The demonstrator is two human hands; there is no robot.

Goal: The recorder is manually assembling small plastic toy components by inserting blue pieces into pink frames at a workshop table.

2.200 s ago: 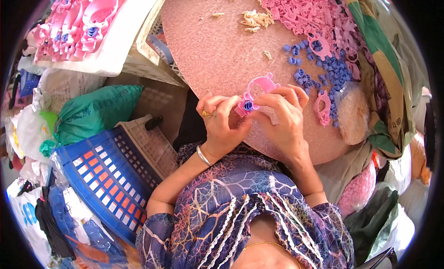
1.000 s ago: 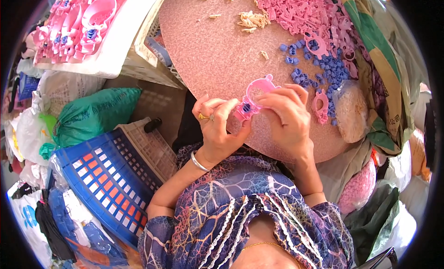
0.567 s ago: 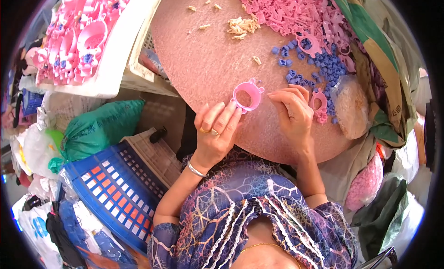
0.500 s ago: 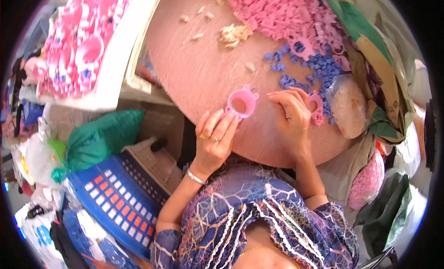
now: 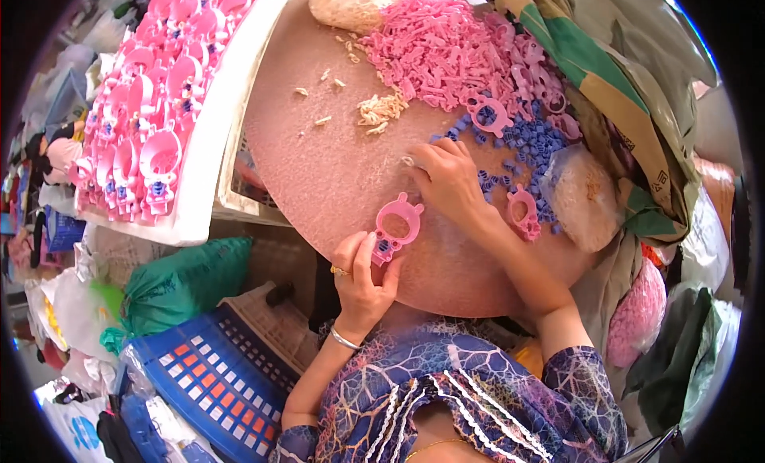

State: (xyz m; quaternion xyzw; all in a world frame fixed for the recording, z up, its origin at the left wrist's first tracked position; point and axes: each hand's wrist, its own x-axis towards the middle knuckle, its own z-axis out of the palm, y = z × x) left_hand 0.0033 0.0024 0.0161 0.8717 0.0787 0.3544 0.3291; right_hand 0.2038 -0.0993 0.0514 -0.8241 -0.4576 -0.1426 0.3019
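My left hand (image 5: 362,278) pinches a pink plastic ring frame (image 5: 415,219) with two small ears, near the round table's front left edge. A blue piece (image 5: 385,245) sits in the frame's lower part, close to my fingertips. Farther off, my right hand (image 5: 448,178) reaches over the table with its fingers drawn together at a small cream-coloured piece (image 5: 407,161). Another pink ring frame (image 5: 523,212) lies right of my right forearm. Many small blue pieces (image 5: 535,144) are spread beyond it, with one more ring frame (image 5: 489,114) at their far edge.
A big heap of small pink parts (image 5: 446,52) covers the table's far side. Cream pieces (image 5: 380,111) lie left of it. A white box (image 5: 203,144) of finished-looking pink rings stands at left, above a blue basket (image 5: 191,367). A clear bag (image 5: 586,196) rests at the right edge.
The head view has shifted. My right hand has moved left and away, from beside the blue pieces to a cream piece. The frame in my left hand has come nearer, and a blue piece now shows in it.
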